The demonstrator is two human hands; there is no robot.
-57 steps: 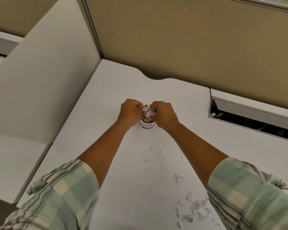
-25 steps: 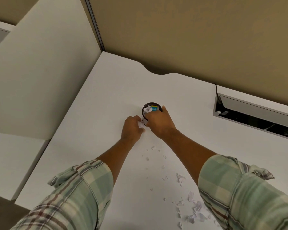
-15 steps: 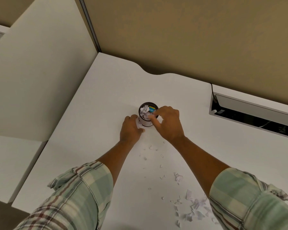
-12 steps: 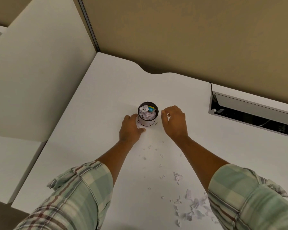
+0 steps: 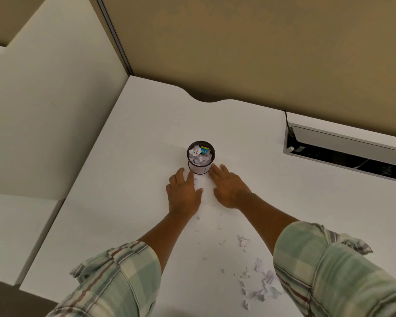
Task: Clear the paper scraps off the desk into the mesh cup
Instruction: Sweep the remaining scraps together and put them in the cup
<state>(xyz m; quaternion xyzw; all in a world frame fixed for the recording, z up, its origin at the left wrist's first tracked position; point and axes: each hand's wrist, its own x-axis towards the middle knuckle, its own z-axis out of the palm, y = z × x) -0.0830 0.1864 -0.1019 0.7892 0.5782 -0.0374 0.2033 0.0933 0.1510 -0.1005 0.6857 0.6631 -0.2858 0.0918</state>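
Observation:
A black mesh cup (image 5: 201, 167) stands upright mid-desk, filled with white paper scraps and a blue-and-yellow piece. My left hand (image 5: 183, 195) lies flat on the white desk (image 5: 128, 170) just below and left of the cup, fingers apart. My right hand (image 5: 229, 188) rests flat just below and right of it, fingertips almost at the cup's base. Neither hand holds anything. A small scrap (image 5: 196, 182) lies between the hands. Several tiny scraps (image 5: 220, 226) dot the desk nearer me, and a bigger pile of scraps (image 5: 262, 284) sits by my right sleeve.
A cream partition panel (image 5: 44, 106) rises along the desk's left side and a tan wall (image 5: 261, 46) behind. A recessed cable tray (image 5: 343, 154) with a black cable is set into the desk at the right. The desk's front-left edge (image 5: 39, 287) drops off.
Both hands left the cup's mouth and came down flat on the desk just in front of it. The scraps they held now lie in the cup.

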